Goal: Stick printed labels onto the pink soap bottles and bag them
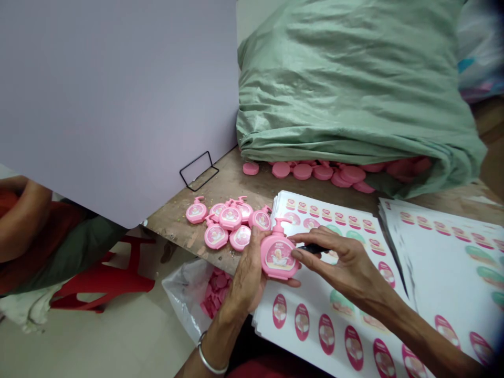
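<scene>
firstly, far left: a co-worker's bent arm (29, 220) shows below a large pale grey panel (118, 100), next to a red stool (106, 281) on the tiled floor (129, 336). a black wire stand (199, 170) sits at the panel's lower edge, on the brown worktop (232, 178). below the worktop's edge, a clear plastic bag (179, 286) holds pink pieces (216, 291). just beside the stand, a cluster of labelled pink bottles (230, 218) lies on the worktop, some overlapping.

left hand (246, 278), metal bangle (208, 357) at the wrist: grip closed round the held bottle (279, 257), thumb along its left side, fingers behind and beneath. bottle is pink, pump end up, label (279, 256) toward the camera, raised over the left part of a stack of sticker sheets (299, 286).

right hand (342, 254): grip pinching a small black tool (313, 248), exact kind unclear; thumb tip touches the bottle's right edge. behind the sheets, a green sack (354, 79) spills more pink bottles (302, 171) from its mouth. far right: second sheet stack (437, 268), close beside the first.
</scene>
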The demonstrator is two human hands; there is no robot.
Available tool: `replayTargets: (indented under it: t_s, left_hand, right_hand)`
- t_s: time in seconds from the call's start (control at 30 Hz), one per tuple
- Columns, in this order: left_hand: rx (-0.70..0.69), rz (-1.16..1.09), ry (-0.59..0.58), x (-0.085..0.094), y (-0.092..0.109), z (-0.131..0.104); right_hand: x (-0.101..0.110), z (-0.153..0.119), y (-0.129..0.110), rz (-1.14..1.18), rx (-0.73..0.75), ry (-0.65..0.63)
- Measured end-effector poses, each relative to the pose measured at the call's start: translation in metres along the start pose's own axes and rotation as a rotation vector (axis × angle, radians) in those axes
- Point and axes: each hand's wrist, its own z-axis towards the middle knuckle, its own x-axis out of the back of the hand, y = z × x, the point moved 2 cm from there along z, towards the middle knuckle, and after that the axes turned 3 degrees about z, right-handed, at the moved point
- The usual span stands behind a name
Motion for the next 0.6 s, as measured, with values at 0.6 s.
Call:
replayTargets:
  t_s: [0.6]
  left_hand:
    - [-0.181, 0.287, 0.183, 0.001, -0.007, -0.002]
  right_hand:
    - [-0.001, -0.009, 0.01, -0.416, 0.053, 0.277]
